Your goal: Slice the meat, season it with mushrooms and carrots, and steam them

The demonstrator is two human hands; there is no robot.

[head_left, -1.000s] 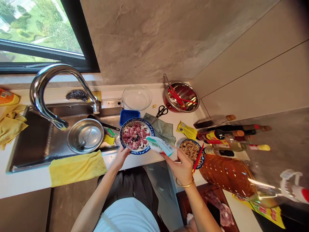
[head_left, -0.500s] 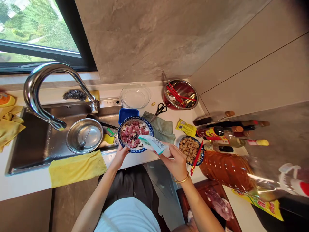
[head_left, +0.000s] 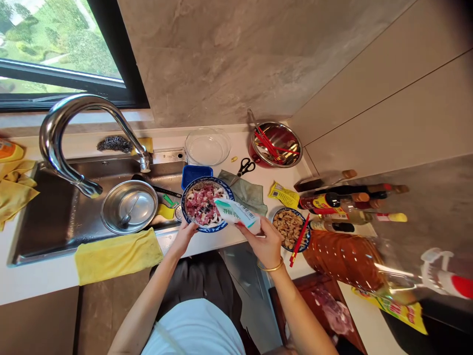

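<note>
Hands work at the near edge of a white kitchen table (head_left: 37, 281), seen from above. The left hand (head_left: 186, 235) curls its fingers against the near rim of a round ceramic bowl (head_left: 184, 207) with a blue patterned border, filled with raw pink meat slices and pale mushroom pieces. The bowl sits at the table's front edge, just right of the sink. The right hand (head_left: 264, 241), a thin gold bangle (head_left: 269, 267) on its wrist, is closed around the lower end of a soft white and teal packet (head_left: 234, 213), tilted so its far end lies over the bowl's right rim.

Just right of that hand stands a smaller patterned bowl (head_left: 278, 215) of brown chopped bits, with red chopsticks (head_left: 299, 239) leaning on it. A large clear plastic bottle (head_left: 343, 256) of amber oil lies beside it, and a dark wooden board (head_left: 295, 296) holds raw meat near the bottom edge. To the left, a nubbly yellow cloth (head_left: 118, 255) hangs over the front lip of a stainless steel sink (head_left: 55, 217), which holds a shiny steel basin (head_left: 129, 206) with a spoon in it.

Beyond the bowl lie a blue plastic tub (head_left: 197, 173), a crumpled grey-green cloth (head_left: 246, 192), black-handled scissors (head_left: 247, 166), a yellow sachet (head_left: 284, 195) and a row of sauce bottles (head_left: 351, 202). Farther back are a clear glass dish (head_left: 207, 146), a steel bowl (head_left: 295, 148) holding red utensils, and a wire scourer (head_left: 114, 144). A curved chrome tap (head_left: 74, 128) arches over the sink. Behind it rise a grey marbled wall (head_left: 221, 64) and a dark-framed window (head_left: 55, 49) showing greenery.
</note>
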